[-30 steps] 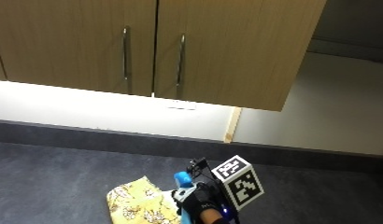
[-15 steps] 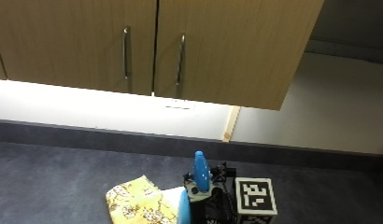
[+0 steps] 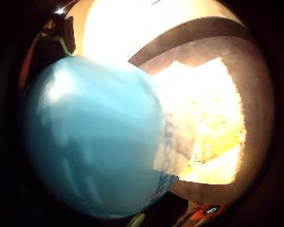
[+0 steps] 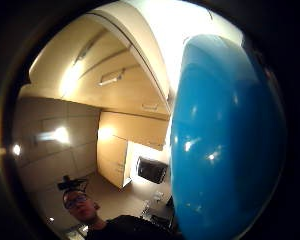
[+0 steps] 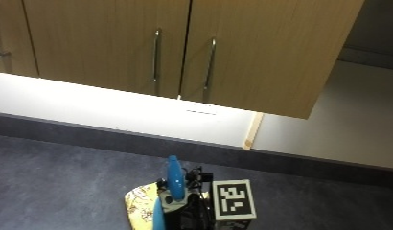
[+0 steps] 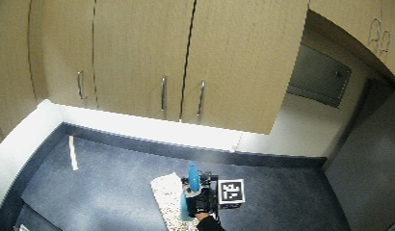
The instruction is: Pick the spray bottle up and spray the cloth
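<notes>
The gloved right hand [image 5: 187, 211] holds the blue spray bottle [image 5: 174, 179] upright near the front edge of the dark worktop [image 5: 63, 177], its fingers curled round the bottle's body. The bottle's rounded blue side fills much of both palm views. The yellow patterned cloth [image 5: 141, 207] lies flat on the worktop just beside the bottle, towards the left edge.

blue spray bottle [image 5: 174, 178]: upright, above cloth | yellow patterned cloth [image 5: 142, 207]: flat on counter
</notes>
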